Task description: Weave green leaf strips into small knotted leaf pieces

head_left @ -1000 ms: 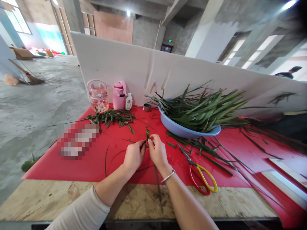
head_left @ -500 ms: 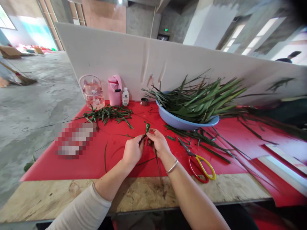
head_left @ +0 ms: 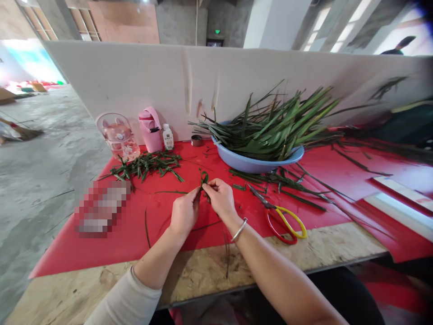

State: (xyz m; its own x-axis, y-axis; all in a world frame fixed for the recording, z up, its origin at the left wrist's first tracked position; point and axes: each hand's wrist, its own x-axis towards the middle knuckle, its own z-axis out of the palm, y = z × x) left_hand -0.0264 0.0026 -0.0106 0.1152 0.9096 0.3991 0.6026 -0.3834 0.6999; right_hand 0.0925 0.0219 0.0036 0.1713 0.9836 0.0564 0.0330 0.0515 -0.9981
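A strip of green leaf (head_left: 204,176), bent into a small loop, stands up between my fingertips over the red sheet. My left hand (head_left: 185,208) is closed, its thumb and forefinger pinching the strip's lower end. From the other side my right hand (head_left: 219,196), with a bangle at the wrist, pinches the same leaf strip just below the loop. Its lower part is hidden by my fingers. Right of my hands lie scissors (head_left: 275,214) with one red and one yellow handle, blades pointing away from me.
A blue basin (head_left: 250,166) heaped with long green leaves (head_left: 277,131) stands at the back right. Cut leaf pieces (head_left: 145,166) lie back left, before a clear pink jug (head_left: 121,141), a pink bottle (head_left: 150,133) and a small white bottle (head_left: 168,137). A white board (head_left: 135,81) rises behind.
The leaf strip's top has gone from a folded tab to an open loop. Both hands still pinch it, and the right fingers have closed in. The camera view has tilted and shifted.
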